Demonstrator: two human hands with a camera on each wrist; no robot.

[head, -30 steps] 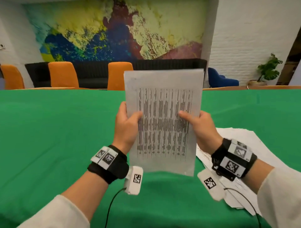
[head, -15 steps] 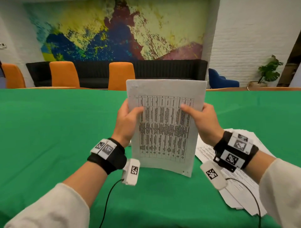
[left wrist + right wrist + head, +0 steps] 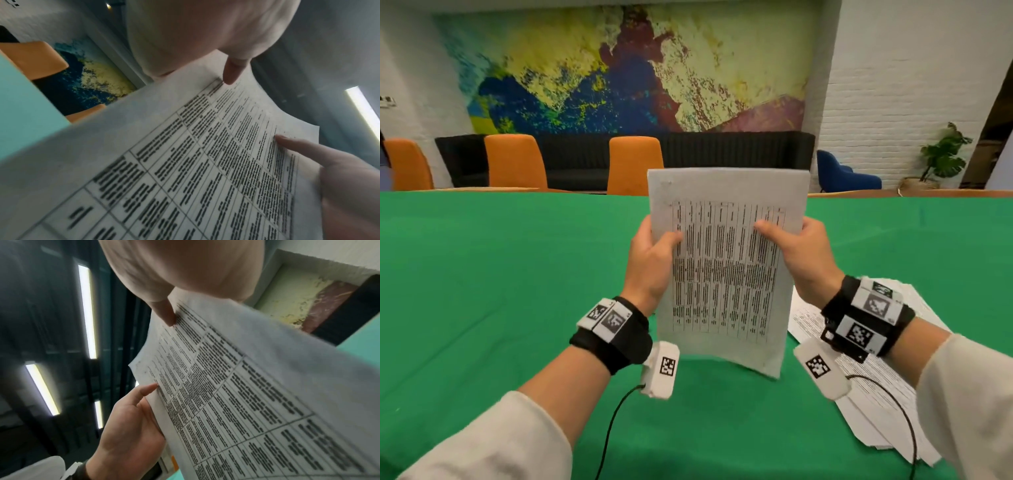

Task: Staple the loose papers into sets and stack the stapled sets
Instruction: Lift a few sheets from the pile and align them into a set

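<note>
I hold a set of printed sheets (image 3: 726,274) upright over the green table, its lower edge close to the cloth. My left hand (image 3: 654,260) grips the left side, thumb on the front. My right hand (image 3: 801,257) grips the right side the same way. In the left wrist view the sheets (image 3: 205,162) fill the frame, with my left thumb (image 3: 232,73) on them and my right hand (image 3: 329,162) at the far edge. The right wrist view shows the sheets (image 3: 246,394), my right thumb (image 3: 166,314) and my left hand (image 3: 133,426). A loose pile of papers (image 3: 887,387) lies on the table under my right wrist.
Green cloth covers the table (image 3: 482,291), bare to the left and ahead. Orange chairs (image 3: 633,164) stand along the far edge, with a black sofa and a painted wall behind. A cable (image 3: 616,425) hangs from my left wrist camera.
The sheets have come down a little toward the table. Both hands now hold them higher up the sides than a second ago.
</note>
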